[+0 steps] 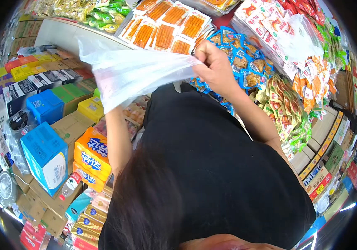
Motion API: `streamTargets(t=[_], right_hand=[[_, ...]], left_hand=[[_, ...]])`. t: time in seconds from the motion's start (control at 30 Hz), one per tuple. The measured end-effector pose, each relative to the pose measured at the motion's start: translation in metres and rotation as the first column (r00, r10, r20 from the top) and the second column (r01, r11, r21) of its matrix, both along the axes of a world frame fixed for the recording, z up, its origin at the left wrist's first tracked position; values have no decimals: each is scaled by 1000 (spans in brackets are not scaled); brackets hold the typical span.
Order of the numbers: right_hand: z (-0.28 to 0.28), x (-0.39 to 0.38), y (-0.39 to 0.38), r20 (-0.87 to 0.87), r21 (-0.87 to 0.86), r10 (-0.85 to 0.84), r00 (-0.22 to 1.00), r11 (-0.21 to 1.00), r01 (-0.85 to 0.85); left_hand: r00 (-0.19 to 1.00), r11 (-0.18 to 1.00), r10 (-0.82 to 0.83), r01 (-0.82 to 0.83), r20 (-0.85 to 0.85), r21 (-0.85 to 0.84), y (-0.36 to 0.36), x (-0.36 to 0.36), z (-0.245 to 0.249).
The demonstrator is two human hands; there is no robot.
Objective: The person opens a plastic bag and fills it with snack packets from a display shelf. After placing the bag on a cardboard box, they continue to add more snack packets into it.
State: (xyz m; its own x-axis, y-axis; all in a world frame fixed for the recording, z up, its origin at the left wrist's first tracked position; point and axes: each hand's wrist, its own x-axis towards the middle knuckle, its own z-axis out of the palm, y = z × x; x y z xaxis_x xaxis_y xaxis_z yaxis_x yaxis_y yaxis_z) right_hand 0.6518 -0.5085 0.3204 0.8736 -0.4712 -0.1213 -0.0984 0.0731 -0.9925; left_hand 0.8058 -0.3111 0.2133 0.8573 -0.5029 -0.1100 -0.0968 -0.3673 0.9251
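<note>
A thin translucent plastic bag [141,73] is stretched sideways between my two arms. My right hand [216,68] is closed in a pinch on the bag's right end, in front of blue snack packets [251,64]. My left hand [111,85] is inside or behind the bag at its left end, and only a blurred pinkish shape shows through the plastic, so its fingers cannot be made out. Just above the bag lie clear packs of orange-brown snack sticks [164,35].
Green packets [107,16] lie at the top left. Boxes, including a blue one [45,150], and orange tissue packs [91,154] stand at the left, near a small white fan [6,187]. Green-gold packets [278,104] and a bunched clear bag [301,39] are at the right.
</note>
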Motion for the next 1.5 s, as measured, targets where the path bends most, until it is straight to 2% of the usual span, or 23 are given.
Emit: streamTargets(t=[0.03, 0.07, 0.1, 0.17, 0.2, 0.23, 0.3, 0.37, 0.47, 0.53, 0.57, 0.63, 0.67, 0.7, 0.77, 0.8, 0.83, 0.9, 0.93, 0.97, 1.0, 1.23, 1.5], right_hand=[[-1, -3, -2, -3, -68, -20, 1000, 997, 19], [2, -6, -2, -2, -263, 4, 1000, 965, -4], [1, -7, 2, 2, -263, 7, 1000, 965, -7], [-5, -9, 12, 92, -487, 206, 974, 863, -136], [-3, -8, 15, -7, -439, 184, 983, 882, -168], [-6, -5, 17, -1, -436, 188, 982, 884, -170], [-17, 5, 15, 12, -416, 70, 998, 907, -58], [-18, 12, 6, -136, -434, 45, 990, 895, -101], [-18, 20, 5, -25, -507, 36, 999, 861, -44], [-9, 25, 8, 186, -851, 68, 980, 509, 126], [-6, 25, 13, 191, -854, 67, 979, 504, 132], [0, 21, 32, 275, -791, 329, 903, 612, 18], [3, 21, 44, 194, -739, 495, 847, 641, -205], [4, 23, 57, 133, -663, 648, 750, 620, -418], [-11, 34, 83, 143, -553, 666, 732, 667, -499], [-26, 43, 91, 221, -543, 596, 772, 733, -410], [-26, 56, 86, 230, -559, 588, 776, 732, -389], [-25, 81, 74, -255, -546, 643, 722, 520, -656], [-27, 90, 76, -250, -562, 636, 730, 519, -644], [-32, 98, 78, 54, -589, 563, 825, 685, -429], [-33, 105, 78, 352, -534, 435, 829, 820, -204], [-20, 127, 32, 360, -605, 437, 824, 782, -150], [-15, 93, -38, 248, -673, 386, 889, 728, -128]], left_hand=[[1000, 1000, -5, 5, -1, 17, 3, -1, 0], [1000, 999, -10, 10, -1, 33, 4, -1, 1], [1000, 999, -14, 14, 2, 47, 6, 0, 2], [1000, 996, -26, 25, 8, 80, 12, 3, 5], [999, 995, -33, 32, 12, 99, 15, 5, 7], [999, 992, -37, 35, 15, 118, 19, 6, 9], [999, 988, -33, 29, 26, 153, 29, 9, 14], [999, 982, -34, 26, 40, 187, 38, 14, 19], [998, 972, -49, 36, 50, 233, 47, 18, 26], [996, 966, -68, 52, 53, 254, 48, 20, 29], [995, 963, -77, 60, 56, 263, 47, 21, 30], [994, 957, -92, 71, 65, 283, 47, 23, 35], [992, 952, -103, 78, 72, 295, 47, 25, 39], [990, 948, -118, 88, 81, 307, 46, 28, 43], [982, 939, -154, 112, 105, 326, 41, 35, 52], [977, 934, -174, 126, 119, 334, 37, 40, 57], [972, 930, -193, 137, 137, 340, 32, 46, 63], [960, 923, -223, 152, 170, 355, 23, 56, 74], [955, 919, -235, 156, 183, 363, 21, 60, 79], [949, 915, -245, 159, 197, 370, 18, 63, 84], [945, 912, -253, 162, 208, 376, 15, 65, 88], [912, 904, -315, 204, 262, 375, -23, 69, 104], [874, 879, -433, 355, 220, 319, -85, 26, 90]])
